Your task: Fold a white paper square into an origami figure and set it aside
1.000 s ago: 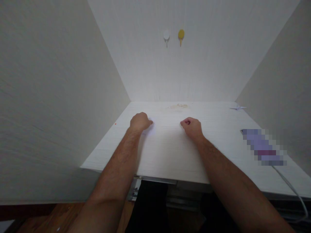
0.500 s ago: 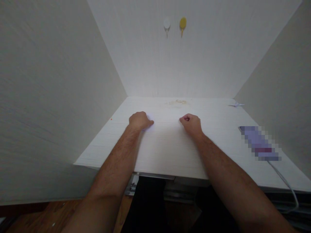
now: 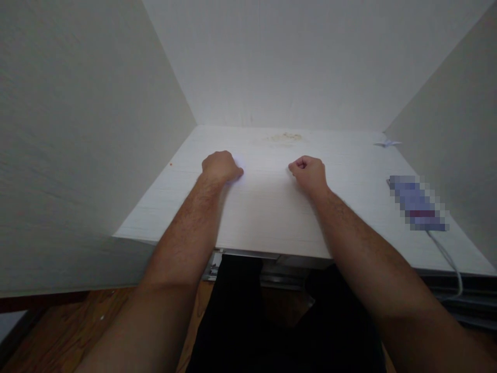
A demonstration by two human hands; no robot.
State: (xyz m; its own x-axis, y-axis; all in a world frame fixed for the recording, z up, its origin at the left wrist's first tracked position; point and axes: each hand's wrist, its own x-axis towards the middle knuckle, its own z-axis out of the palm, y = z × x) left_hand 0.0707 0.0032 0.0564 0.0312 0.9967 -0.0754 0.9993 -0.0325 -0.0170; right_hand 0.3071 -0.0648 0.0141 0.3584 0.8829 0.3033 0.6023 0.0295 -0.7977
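Note:
My left hand (image 3: 221, 167) rests on the white desk (image 3: 272, 217) as a closed fist. A faint pale sheet (image 3: 248, 186), nearly the desk's colour, lies between the hands and its corner sits under the left fist. My right hand (image 3: 309, 174) is also curled into a fist, resting on the desk a hand's width to the right. I cannot tell whether either fist pinches the sheet.
White panels wall the desk on the left, back and right. A blurred flat device (image 3: 418, 203) with a white cable (image 3: 446, 256) lies at the right. A small folded white paper (image 3: 386, 143) sits at the back right corner. A brownish stain (image 3: 285, 137) marks the back.
The view has tilted down; the two wall hooks have left the top of the picture. Both fists stay where they were on the desk.

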